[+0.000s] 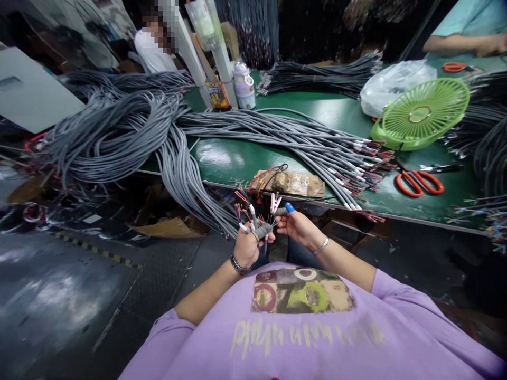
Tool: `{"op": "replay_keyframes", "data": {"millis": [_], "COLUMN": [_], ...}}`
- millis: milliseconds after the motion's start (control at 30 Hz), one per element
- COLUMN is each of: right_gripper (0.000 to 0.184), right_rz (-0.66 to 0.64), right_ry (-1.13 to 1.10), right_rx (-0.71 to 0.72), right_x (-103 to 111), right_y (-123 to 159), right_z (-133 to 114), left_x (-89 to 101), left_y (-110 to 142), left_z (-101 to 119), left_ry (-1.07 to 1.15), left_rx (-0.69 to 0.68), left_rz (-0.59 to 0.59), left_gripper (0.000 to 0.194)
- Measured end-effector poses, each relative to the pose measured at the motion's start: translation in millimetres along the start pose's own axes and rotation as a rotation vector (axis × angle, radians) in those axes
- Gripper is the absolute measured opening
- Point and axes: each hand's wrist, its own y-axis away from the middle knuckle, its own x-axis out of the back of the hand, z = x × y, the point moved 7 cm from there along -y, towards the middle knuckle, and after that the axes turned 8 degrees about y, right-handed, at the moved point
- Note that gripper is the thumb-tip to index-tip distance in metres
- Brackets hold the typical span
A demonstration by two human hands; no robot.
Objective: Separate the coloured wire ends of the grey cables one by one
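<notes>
Several grey cables [253, 214] with white collars and fanned coloured wire ends are gripped in my left hand [247, 247]. Grey wrapping covers a digit of that hand. Close to its right, my right hand [299, 228] has its fingers drawn together at the thin coloured wires [272, 221] of one cable; the exact contact is too small to make out. A blue cover [290, 207] sits on one of its fingertips, and grey wrapping on another digit. Just beyond the hands, a pink clip [274, 202] stands near a taped wooden block [299, 183] at the table's edge.
Long grey cables [253, 126] lie across the green table [222, 158], with a large coil [114, 137] at left. Red-handled scissors [420, 183], a green fan [420, 114], a plastic bag [392, 84] and a bottle [244, 87] stand around. Another person's arm [459, 45] is at far right.
</notes>
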Motion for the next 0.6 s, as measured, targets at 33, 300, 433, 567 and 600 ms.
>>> {"op": "replay_keyframes", "data": {"millis": [33,300,433,567,600], "right_gripper": [0.037,0.043,0.05,0.051,0.05], "right_rz": [0.002,0.097,-0.072,-0.077,-0.06], "right_ry": [-0.009,0.206,0.03,-0.09,-0.105], "right_rx": [-0.028,0.326,0.191,0.157,0.161], "right_x": [2,-4,-17,-21,-20], "right_y": [-5,-22,-29,-34,-35], "right_z": [-1,-30,-18,-15,-16], "left_x": [-1.5,-6.4,-8.8,-9.9,-9.8], "left_y": [-1,-13,-15,-15,-16], "left_z": [2,1,0,-2,-3], "left_ry": [0.01,0.02,0.028,0.039,0.034], "left_rx": [0.003,0.025,0.043,0.053,0.057], "left_rz": [-0.006,-0.033,-0.041,-0.026,-0.022], "left_gripper": [0.022,0.019,0.022,0.024,0.025]}}
